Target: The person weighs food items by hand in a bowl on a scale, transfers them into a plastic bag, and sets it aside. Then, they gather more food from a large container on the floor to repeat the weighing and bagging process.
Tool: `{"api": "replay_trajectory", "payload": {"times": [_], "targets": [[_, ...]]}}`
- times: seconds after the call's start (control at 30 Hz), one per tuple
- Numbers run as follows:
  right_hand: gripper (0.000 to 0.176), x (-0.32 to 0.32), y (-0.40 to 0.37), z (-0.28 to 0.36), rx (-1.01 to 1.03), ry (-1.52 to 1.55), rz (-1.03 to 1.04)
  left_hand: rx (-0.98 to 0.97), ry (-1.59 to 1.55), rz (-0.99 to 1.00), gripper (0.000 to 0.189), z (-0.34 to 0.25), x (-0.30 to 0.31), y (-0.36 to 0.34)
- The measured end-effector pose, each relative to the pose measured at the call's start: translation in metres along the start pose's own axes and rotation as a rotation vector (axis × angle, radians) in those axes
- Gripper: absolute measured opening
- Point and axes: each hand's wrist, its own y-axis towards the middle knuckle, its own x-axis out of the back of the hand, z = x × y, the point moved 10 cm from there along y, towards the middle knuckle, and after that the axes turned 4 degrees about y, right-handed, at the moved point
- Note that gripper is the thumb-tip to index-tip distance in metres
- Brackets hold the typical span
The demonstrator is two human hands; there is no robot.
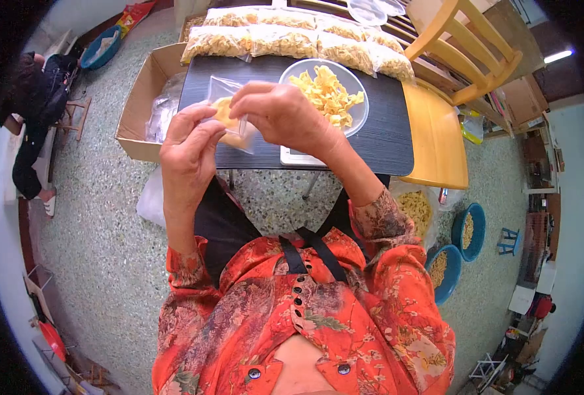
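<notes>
Small clear bag (225,99), part-filled with yellow snack pieces, was held above the near edge of the dark table (377,135). The left hand (186,151) pinched its lower left side, and the right hand (282,115) clamped its top edge from above. The hands were close together, both closed on the bag. Just behind the right hand sat a clear bowl (361,117) of the same pieces. Filled bags (292,39) lay in a row along the far edge — a cardboard box (137,99) stood left of the table.

Bright even daylight, heavy fisheye warp, dark vignetted corners.
</notes>
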Motion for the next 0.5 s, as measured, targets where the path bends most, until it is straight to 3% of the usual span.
{"api": "replay_trajectory", "payload": {"times": [0.03, 0.1, 0.2, 0.3, 0.37, 0.43, 0.47, 0.5], "targets": [[0.014, 0.019, -0.001, 0.007, 0.082, 0.139, -0.184, 0.039, -0.015, -0.022, 0.016, 0.003, 0.003, -0.001], [0.011, 0.016, -0.006, 0.002, 0.047, 0.066, -0.183, 0.084, -0.029, -0.036, 0.015, 0.005, 0.007, -0.005], [0.009, 0.01, -0.011, -0.005, -0.035, 0.04, -0.096, 0.104, 0.003, -0.06, 0.015, 0.011, 0.009, -0.003], [0.008, 0.001, -0.014, -0.016, -0.126, -0.185, 0.054, 0.098, 0.041, -0.006, 0.016, 0.013, -0.001, -0.003], [0.008, 0.009, -0.022, -0.016, -0.095, 0.151, 0.005, 0.137, -0.013, -0.01, 0.016, 0.014, -0.007, -0.007], [0.011, 0.049, -0.02, -0.007, 0.064, 0.287, -0.256, 0.137, -0.048, -0.012, 0.016, 0.013, -0.011, -0.01], [0.02, 0.069, -0.026, -0.019, -0.011, 0.192, -0.308, 0.13, -0.081, -0.017, 0.016, 0.013, -0.013, -0.01], [0.015, 0.086, -0.039, -0.04, -0.378, 0.072, -0.364, 0.137, -0.082, -0.024, 0.016, 0.015, -0.014, -0.01]]}}
